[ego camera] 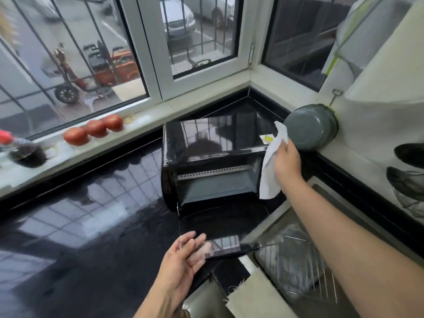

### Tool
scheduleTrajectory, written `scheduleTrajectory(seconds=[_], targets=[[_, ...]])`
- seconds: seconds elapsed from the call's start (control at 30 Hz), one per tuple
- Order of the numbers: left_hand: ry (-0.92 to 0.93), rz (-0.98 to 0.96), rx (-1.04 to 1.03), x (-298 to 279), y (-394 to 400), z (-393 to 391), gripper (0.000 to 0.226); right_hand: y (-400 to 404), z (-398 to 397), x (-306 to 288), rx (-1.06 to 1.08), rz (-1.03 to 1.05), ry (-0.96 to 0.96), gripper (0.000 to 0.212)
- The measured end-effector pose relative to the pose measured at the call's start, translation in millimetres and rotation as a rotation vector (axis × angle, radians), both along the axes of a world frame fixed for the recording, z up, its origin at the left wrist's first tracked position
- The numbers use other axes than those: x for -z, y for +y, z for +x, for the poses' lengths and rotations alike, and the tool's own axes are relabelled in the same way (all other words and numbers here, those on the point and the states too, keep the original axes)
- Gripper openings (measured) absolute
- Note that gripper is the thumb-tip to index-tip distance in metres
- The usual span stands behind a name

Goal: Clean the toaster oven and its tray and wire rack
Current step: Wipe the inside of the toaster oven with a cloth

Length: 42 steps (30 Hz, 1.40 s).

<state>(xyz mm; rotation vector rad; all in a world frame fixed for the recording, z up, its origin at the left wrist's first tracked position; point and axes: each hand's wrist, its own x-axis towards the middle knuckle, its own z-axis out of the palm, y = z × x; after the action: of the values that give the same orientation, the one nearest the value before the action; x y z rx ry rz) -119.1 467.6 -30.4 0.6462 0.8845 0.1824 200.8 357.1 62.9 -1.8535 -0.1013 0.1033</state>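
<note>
A black toaster oven (211,138) stands on the dark countertop in the window corner, its glass door (224,223) folded down and its cavity empty. My right hand (286,161) grips a white cloth (269,173) against the oven's right front edge. My left hand (185,255) lies with straight fingers at the door's front left corner, by the handle. The wire rack (296,267) lies in the sink at lower right, over what looks like the tray.
Three tomatoes (94,129) and a dark bottle (23,150) sit on the windowsill. A grey pot (309,127) hangs on the right wall beside the oven. A beige cloth (252,297) drapes over the sink's (321,193) near edge. Wet black countertop (80,226) spreads to the left.
</note>
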Motion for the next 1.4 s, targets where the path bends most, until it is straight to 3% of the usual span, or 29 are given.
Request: scheduleTrajectory(seconds=[0.1,0.27,0.33,0.47,0.63,0.73,0.83,0.9,1.0,1.13,1.23,1.33,1.4], targets=[[-0.036,0.033,-0.017,-23.7,-2.2,-18.8,0.04,3.9,-7.6,-23.4,-0.095,-0.124,-0.153,0.04],[-0.04,0.082,0.009,-65.1,5.2,-34.4,0.029,1.2,-20.4,-55.2,-0.205,-0.283,-0.219,0.046],[-0.025,0.078,0.019,-75.7,1.3,-41.4,0.031,-2.3,-30.5,-64.2,-0.159,-0.332,-0.245,0.045],[-0.001,0.072,0.046,-90.1,-2.1,-53.6,0.031,-16.2,-61.9,-74.1,0.062,-0.445,-0.523,0.039],[0.015,0.065,0.09,-119.6,9.2,-73.6,0.031,-31.8,-79.2,-75.8,-0.004,-0.273,-0.46,0.041],[0.047,0.052,0.112,-136.9,16.9,-85.0,0.039,-38.8,-72.6,-82.2,0.121,-0.17,-0.337,0.041],[0.08,0.025,0.142,-156.8,24.4,-85.1,0.043,-40.1,-65.2,-86.2,0.234,-0.126,-0.358,0.036],[0.127,0.016,0.147,-170.3,29.7,-76.4,0.032,-37.0,-66.5,-83.1,0.196,-0.19,-0.464,0.034],[0.171,0.023,0.156,-187.4,39.4,-61.0,0.026,-24.5,-69.0,-68.3,-0.029,-0.464,-0.602,0.041],[0.196,0.08,0.207,-198.4,51.6,-49.5,0.03,-13.4,-59.2,-47.2,-0.304,-0.729,-0.5,0.045],[0.189,0.131,0.269,-200.2,58.2,-44.8,0.035,-8.7,-51.9,-44.4,-0.315,-0.786,-0.465,0.045],[0.209,0.188,0.441,-199.1,61.4,-47.7,0.024,-3.2,-53.3,-44.9,-0.268,-0.818,-0.483,0.05],[0.297,0.277,0.518,-190.1,64.4,-49.1,0.04,-3.1,-56.7,-42.6,-0.239,-0.808,-0.523,0.051]])
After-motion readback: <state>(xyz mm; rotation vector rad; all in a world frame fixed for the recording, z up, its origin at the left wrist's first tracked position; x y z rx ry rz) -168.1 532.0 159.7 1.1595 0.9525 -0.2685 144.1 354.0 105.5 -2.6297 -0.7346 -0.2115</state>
